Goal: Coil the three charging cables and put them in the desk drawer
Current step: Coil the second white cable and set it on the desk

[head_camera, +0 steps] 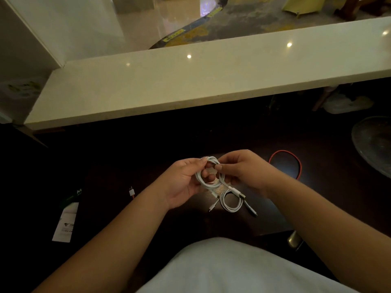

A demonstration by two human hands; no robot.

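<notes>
Both hands — left (pixel 182 180), right (pixel 245 170) — grip white cable coil (pixel 208 176) between them.

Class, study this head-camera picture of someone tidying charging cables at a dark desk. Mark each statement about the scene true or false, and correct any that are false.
1. Both hands grip a white cable coil. True: the left hand and right hand hold the white cable coil together.
2. A second white coil lies on the desk just below the hands. True: the second white coil rests there.
3. The red cable is being held. False: the red cable lies on the dark desk, to the right of the hands.
4. All cables are already in a drawer. False: all three are still out, and no open drawer is visible.
</notes>
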